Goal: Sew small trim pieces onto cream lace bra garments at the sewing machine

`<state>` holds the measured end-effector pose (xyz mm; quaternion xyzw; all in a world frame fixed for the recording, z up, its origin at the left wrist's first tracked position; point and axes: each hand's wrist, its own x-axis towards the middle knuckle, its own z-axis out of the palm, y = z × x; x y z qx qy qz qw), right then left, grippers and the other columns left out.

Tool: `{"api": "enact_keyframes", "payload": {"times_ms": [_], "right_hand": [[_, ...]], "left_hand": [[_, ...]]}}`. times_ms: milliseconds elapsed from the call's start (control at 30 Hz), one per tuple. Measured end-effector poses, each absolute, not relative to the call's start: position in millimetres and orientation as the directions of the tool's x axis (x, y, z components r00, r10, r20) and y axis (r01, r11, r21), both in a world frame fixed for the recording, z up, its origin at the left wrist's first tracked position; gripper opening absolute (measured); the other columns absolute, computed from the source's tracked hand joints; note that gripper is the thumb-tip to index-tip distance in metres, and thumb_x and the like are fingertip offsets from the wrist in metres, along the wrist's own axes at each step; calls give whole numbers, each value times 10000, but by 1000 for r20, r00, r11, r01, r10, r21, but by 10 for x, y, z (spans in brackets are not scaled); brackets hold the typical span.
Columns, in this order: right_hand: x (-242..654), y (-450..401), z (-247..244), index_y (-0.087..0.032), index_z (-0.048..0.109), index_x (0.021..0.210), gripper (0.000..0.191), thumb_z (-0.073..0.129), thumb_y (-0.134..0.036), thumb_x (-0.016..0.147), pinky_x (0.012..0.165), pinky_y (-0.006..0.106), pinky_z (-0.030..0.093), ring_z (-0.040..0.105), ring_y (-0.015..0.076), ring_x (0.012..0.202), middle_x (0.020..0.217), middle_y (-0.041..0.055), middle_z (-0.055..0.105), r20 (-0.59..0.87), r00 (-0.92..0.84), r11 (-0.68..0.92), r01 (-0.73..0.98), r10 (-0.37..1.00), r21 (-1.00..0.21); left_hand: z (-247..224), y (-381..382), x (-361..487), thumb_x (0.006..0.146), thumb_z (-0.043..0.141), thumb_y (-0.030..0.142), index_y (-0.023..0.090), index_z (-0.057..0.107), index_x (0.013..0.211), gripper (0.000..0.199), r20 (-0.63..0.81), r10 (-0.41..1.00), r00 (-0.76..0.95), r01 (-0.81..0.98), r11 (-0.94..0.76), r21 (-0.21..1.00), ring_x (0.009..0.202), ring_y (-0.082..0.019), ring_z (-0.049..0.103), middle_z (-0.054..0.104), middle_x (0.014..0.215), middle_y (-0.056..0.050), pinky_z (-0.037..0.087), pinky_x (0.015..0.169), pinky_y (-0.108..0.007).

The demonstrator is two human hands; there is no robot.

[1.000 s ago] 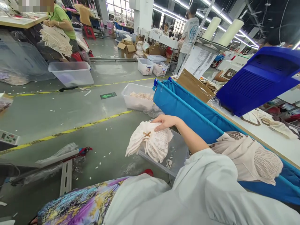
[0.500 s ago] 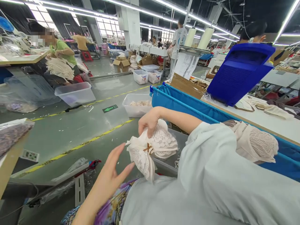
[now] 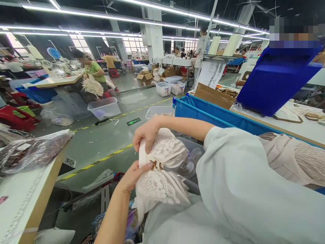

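A stack of cream lace bra pieces point(image 3: 158, 184) with small brown bows hangs over my lap, its cups fanned in layers. My left hand point(image 3: 133, 176) grips its left edge, the thumb lying on top beside the bows. Higher up, my right hand point(image 3: 147, 134) reaches across from the right and pinches the white upper edge of the same stack. Beneath and behind the lace, a clear plastic bin point(image 3: 195, 145) shows in part, with plastic wrapping in it.
On the right, a blue fabric trough point(image 3: 208, 112) runs beside a white table point(image 3: 299, 130) bearing a tilted blue crate point(image 3: 276, 78). More beige pieces point(image 3: 291, 156) lie over the trough. At the left stands a table corner point(image 3: 22, 200) with a bagged bundle point(image 3: 33, 149). A person in green sits farther off.
My left hand has closed on the lace stack, from apart and spread before. The stack has been turned and spread flatter, and my right hand has moved left with it. The view has swung left.
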<state>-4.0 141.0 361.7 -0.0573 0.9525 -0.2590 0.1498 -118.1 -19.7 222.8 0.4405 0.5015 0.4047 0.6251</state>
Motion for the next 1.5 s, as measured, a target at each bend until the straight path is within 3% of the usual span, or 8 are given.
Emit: {"api": "enact_keyframes", "payload": {"times_ms": [167, 267, 500, 700, 933, 1200, 1333, 1500], "right_hand": [[341, 1152, 3547, -170, 681, 1002, 178, 565, -92, 893, 792, 235, 441, 621, 126, 828, 953, 21, 721, 389, -915, 937, -40, 105, -347], [671, 920, 3287, -173, 670, 953, 144, 526, -180, 951, 693, 231, 425, 591, 120, 726, 872, 18, 710, 469, -835, 904, 75, 288, -422], [890, 642, 2703, -206, 628, 889, 137, 669, -330, 929, 811, 285, 462, 610, 175, 907, 945, 38, 675, 569, -666, 856, 221, 482, -467], [805, 535, 2686, -224, 552, 839, 134, 679, -230, 882, 818, 314, 464, 580, 187, 933, 998, 49, 632, 635, -625, 887, 254, 455, -385], [689, 352, 2634, -212, 555, 772, 130, 635, -196, 873, 874, 365, 386, 543, 216, 1019, 1070, 61, 671, 793, -556, 958, 261, 251, -120], [520, 258, 2634, -204, 638, 868, 175, 604, -353, 952, 716, 358, 292, 518, 179, 783, 809, 14, 691, 797, -463, 886, 425, 388, -184], [434, 167, 2546, -201, 647, 846, 146, 564, -264, 948, 727, 368, 300, 492, 188, 785, 787, 19, 667, 810, -487, 893, 440, 327, -96], [439, 139, 2493, -212, 677, 1060, 183, 520, -221, 967, 787, 388, 334, 504, 196, 832, 864, 26, 710, 792, -568, 930, 368, 223, 2]], "left_hand": [[2229, -242, -1072, 544, 908, 645, 126, 768, 998, 703, -167, 986, -32, -237, 154, 959, 979, -353, 725, 779, 989, -163, 579, 870, -413], [2239, -231, -999, 546, 928, 607, 166, 736, 1133, 759, -96, 979, -177, -322, 35, 946, 1196, -360, 657, 749, 1178, -149, 527, 1031, -435], [2280, -220, -888, 643, 926, 431, 187, 701, 1221, 667, -29, 936, -351, -432, -135, 891, 1349, -347, 558, 720, 1266, -128, 434, 1167, -476], [2303, -238, -847, 691, 886, 342, 212, 692, 1247, 603, -13, 913, -408, -497, -210, 842, 1317, -347, 588, 712, 1291, -114, 464, 1152, -481], [2278, -261, -849, 775, 846, 373, 237, 647, 1314, 590, -18, 887, -461, -533, -261, 805, 1370, -300, 545, 663, 1379, -98, 473, 1145, -423], [2248, -322, -696, 865, 742, 467, 231, 641, 1308, 512, -41, 882, -470, -586, -277, 761, 1354, -240, 560, 640, 1409, -91, 454, 1144, -342], [2186, -351, -666, 914, 655, 502, 240, 645, 1309, 475, -59, 863, -501, -602, -299, 741, 1336, -230, 576, 672, 1364, -79, 444, 1145, -330], [2135, -406, -713, 894, 630, 541, 258, 648, 1317, 509, -52, 834, -549, -603, -352, 716, 1333, -235, 576, 684, 1349, -51, 444, 1130, -315]]}}
